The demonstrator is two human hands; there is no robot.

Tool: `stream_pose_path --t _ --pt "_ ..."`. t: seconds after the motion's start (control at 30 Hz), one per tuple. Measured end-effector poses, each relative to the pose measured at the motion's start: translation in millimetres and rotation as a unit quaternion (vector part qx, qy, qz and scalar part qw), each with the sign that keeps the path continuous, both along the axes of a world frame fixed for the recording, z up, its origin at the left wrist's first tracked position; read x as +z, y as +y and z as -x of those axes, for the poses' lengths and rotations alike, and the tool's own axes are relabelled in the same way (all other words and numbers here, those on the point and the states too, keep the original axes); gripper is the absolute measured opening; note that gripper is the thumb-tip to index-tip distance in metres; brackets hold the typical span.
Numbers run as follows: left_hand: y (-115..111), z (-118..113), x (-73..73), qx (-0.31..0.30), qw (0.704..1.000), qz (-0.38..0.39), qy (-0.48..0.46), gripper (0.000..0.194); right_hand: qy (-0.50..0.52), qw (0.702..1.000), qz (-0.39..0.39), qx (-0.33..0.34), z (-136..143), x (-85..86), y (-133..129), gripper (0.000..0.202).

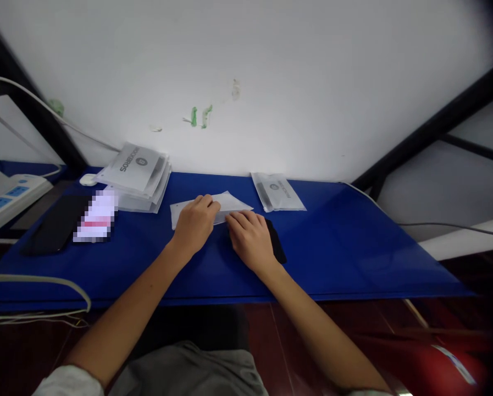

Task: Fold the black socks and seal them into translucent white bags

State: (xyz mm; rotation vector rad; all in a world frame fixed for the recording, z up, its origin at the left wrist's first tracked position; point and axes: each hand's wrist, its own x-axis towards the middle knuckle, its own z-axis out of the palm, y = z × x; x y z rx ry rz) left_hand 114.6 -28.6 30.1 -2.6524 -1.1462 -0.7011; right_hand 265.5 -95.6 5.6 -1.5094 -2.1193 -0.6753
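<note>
From where I stand, the left hand [197, 221] curls closed on the white pouch [228, 204] at the frame's centre, while the right hand [252, 236] bunches at its near edge, its grip unclear — the pouch looks light, limp, slippery, best pinched by its edges.
</note>
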Motion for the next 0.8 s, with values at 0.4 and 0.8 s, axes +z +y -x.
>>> stream_pose_path --t 0.4,0.8 --pt "4 34 3.6 0.072 0.996 -0.010 -0.044 0.019 0.005 0.997 0.058 -0.043 -5 -15.1 13 0.018" --pt "7 32 -9.5 0.056 0.996 0.057 0.038 0.027 0.125 0.990 0.025 -0.054 -29 4.3 -15 0.022"
